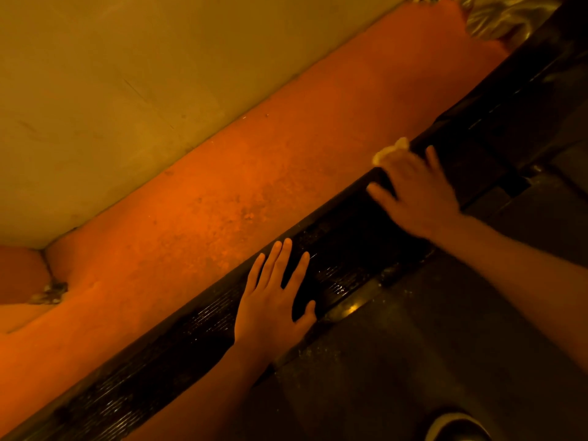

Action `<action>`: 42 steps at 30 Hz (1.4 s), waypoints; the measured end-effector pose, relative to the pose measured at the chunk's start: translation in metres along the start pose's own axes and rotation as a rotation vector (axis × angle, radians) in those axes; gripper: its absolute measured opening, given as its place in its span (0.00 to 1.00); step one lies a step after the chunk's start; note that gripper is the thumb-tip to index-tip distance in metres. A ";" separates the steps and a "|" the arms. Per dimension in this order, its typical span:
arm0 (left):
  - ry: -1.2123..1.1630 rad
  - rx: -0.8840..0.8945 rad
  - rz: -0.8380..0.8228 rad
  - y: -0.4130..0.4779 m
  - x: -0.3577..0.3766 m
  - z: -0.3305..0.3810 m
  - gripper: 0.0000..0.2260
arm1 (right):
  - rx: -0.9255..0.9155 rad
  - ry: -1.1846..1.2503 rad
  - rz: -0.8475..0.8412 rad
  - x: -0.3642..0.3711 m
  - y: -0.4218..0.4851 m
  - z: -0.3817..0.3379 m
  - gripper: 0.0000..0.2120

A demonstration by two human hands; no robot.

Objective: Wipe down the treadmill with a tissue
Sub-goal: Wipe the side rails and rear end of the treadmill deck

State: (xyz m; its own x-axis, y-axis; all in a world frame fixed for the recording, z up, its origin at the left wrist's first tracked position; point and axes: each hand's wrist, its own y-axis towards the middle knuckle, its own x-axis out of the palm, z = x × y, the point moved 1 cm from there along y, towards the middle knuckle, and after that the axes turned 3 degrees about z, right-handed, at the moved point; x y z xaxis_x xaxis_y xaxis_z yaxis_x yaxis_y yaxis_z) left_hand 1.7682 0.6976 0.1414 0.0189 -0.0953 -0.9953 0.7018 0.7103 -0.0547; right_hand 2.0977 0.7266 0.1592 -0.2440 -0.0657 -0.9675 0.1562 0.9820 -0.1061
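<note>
Rail [178, 354]: bare from the left hand [273, 300] down to lower left; short bare stretch between the hands.
Blocks on rail: left hand lying flat; right hand [416, 195] further up, over a tissue [389, 151].
Floor [222, 198]: wide open strip between rail and wall [127, 74].
Strip ends: debris [47, 294] far left; foil [502, 17] top right.
Belt [413, 361]: open beside the rail; shoe [455, 424] at the bottom edge.

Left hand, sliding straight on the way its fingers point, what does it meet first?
Probably the orange floor: the left hand lies flat with fingertips at the outer edge of the treadmill side rail, pointing off it, left of the right hand.
</note>
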 end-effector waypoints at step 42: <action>-0.029 -0.012 -0.003 -0.001 0.001 0.000 0.34 | -0.148 0.118 -0.115 0.018 -0.044 -0.097 0.43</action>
State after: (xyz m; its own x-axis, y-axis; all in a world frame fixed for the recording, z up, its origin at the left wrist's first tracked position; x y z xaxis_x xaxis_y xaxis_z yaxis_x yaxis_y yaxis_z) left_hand 1.7678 0.6969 0.1400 0.0375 -0.1170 -0.9924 0.6932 0.7184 -0.0585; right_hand 1.9933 0.6999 0.1688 -0.3638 -0.1662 -0.9165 -0.0188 0.9851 -0.1712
